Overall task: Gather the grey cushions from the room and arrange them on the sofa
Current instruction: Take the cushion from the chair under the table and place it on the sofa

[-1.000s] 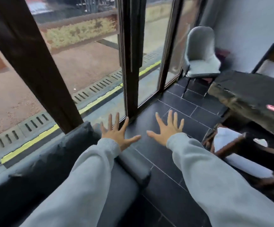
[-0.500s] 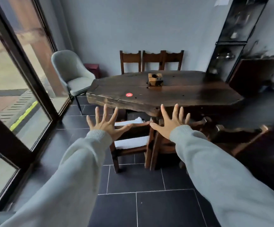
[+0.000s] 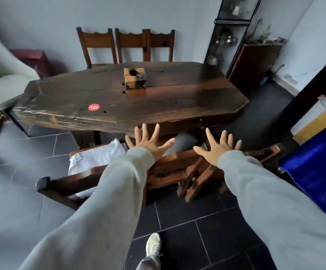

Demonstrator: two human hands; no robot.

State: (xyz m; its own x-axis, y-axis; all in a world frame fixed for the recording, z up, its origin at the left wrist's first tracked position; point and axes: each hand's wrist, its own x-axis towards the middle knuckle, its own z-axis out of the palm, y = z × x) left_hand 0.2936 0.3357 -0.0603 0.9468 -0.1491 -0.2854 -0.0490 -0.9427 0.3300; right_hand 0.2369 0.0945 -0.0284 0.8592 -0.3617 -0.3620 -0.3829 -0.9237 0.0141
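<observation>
A grey cushion (image 3: 183, 142) lies on a wooden chair seat tucked under the near edge of the dark wooden table (image 3: 131, 98), only partly visible between my hands. My left hand (image 3: 148, 144) is stretched forward with fingers spread, empty, just left of the cushion. My right hand (image 3: 219, 147) is also spread and empty, just right of it. Both hover above the backs of the wooden chairs (image 3: 177, 168). The sofa is out of view.
A white cushion (image 3: 98, 156) lies on the left near chair. A wooden block (image 3: 135, 77) and a red sticker (image 3: 93, 107) sit on the table. Three chairs (image 3: 129, 45) stand at the far wall, a grey armchair (image 3: 0, 75) at left, a blue object (image 3: 318, 172) at right.
My view swung from the window and sofa arm round to the dining table, then moved closer to it. Both hands stayed spread and empty.
</observation>
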